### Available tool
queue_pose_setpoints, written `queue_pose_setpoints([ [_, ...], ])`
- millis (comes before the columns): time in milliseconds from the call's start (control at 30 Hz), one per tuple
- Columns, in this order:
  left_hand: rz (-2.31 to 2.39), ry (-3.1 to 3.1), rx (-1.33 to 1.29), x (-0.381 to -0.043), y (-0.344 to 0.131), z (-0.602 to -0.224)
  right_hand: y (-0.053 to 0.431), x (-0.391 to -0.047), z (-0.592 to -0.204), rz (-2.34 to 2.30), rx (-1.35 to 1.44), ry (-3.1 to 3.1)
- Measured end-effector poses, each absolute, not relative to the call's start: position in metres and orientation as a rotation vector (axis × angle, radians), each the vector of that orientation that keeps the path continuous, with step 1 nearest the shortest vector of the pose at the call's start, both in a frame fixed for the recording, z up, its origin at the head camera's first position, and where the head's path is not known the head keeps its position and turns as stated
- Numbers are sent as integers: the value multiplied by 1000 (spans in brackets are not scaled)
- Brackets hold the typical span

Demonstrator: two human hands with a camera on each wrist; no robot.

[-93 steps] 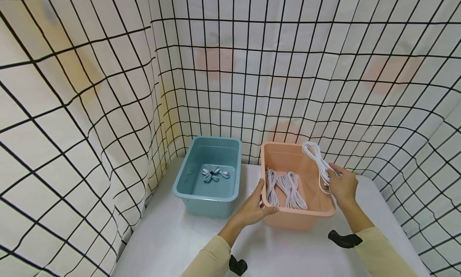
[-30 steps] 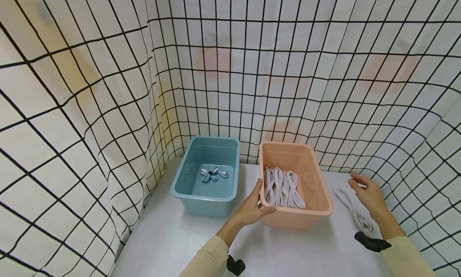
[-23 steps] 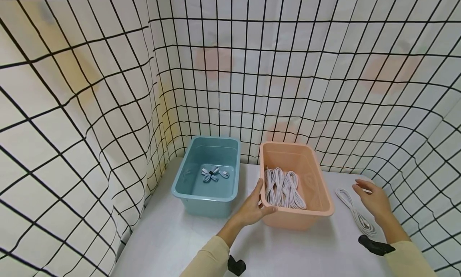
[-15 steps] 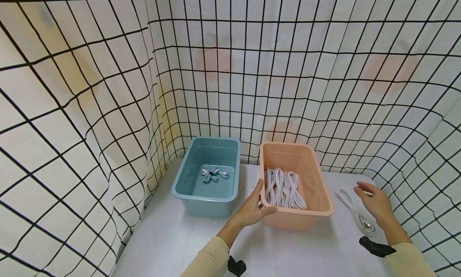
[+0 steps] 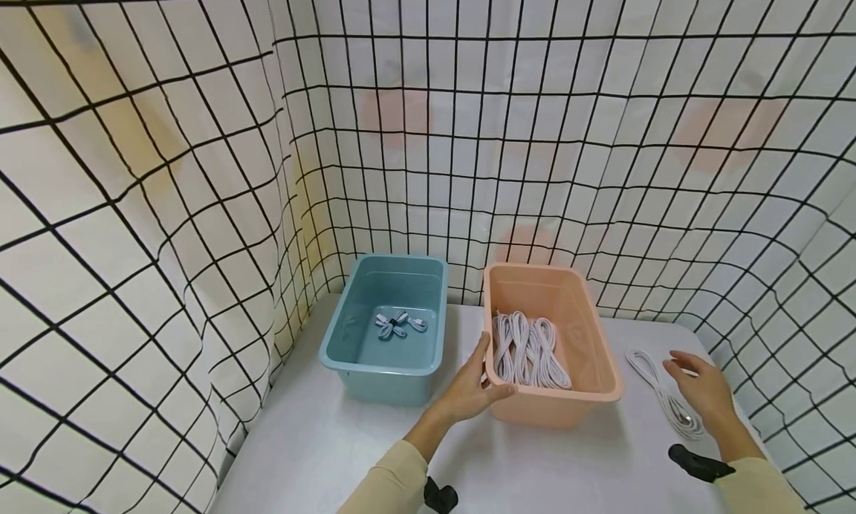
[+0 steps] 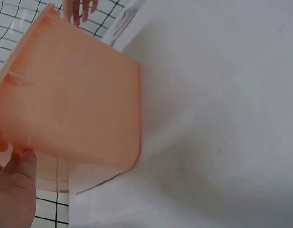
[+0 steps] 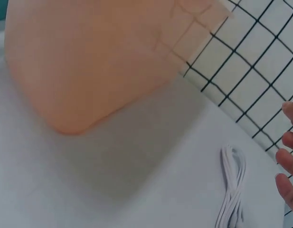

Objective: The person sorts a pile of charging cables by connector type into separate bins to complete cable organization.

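In the head view, my left hand (image 5: 468, 386) grips the front left corner of a peach plastic bin (image 5: 560, 408), thumb along the front and fingers at the left side. In the left wrist view, its fingers (image 6: 26, 164) curl up at the bin's rim. Several coiled white cables (image 5: 528, 353) lie bundled inside. Right of the bin, one more coiled white cable (image 5: 662, 399) lies on the table. My right hand (image 5: 702, 388) is just right of that coil, fingers loosely bent, holding nothing; the right wrist view shows its fingertips apart from the cable (image 7: 231, 190).
A blue-green bin (image 5: 388, 384) stands left of the peach one, with a small tied bluish-white cable (image 5: 394, 324) on its floor. A white table (image 5: 521, 469) carries both bins. Black grid netting (image 5: 468, 165) over pale sheeting walls the back and sides.
About three seconds ago my right hand held a coiled cable over the peach bin; another coil now lies inside it. That hand has moved right and slightly down. The left hand stays put.
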State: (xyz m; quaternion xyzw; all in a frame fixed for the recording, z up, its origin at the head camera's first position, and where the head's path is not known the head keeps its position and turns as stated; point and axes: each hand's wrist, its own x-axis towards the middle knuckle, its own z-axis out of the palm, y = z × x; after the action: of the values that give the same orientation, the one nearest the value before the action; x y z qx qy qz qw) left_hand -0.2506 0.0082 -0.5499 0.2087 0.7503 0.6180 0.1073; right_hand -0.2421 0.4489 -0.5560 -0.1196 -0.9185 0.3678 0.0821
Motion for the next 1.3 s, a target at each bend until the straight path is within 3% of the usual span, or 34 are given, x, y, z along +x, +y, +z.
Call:
queue_pose_setpoints([
  [600, 1814, 2204, 612, -250, 12, -550, 484, -217, -645, 861, -733, -3019],
  [867, 1796, 2225, 593, -250, 8, -549, 470, -221, -635, 784, -666, -3023],
  [1300, 1806, 2222, 599, -250, 8, -551, 463, -217, -637, 1010, -987, -2829],
])
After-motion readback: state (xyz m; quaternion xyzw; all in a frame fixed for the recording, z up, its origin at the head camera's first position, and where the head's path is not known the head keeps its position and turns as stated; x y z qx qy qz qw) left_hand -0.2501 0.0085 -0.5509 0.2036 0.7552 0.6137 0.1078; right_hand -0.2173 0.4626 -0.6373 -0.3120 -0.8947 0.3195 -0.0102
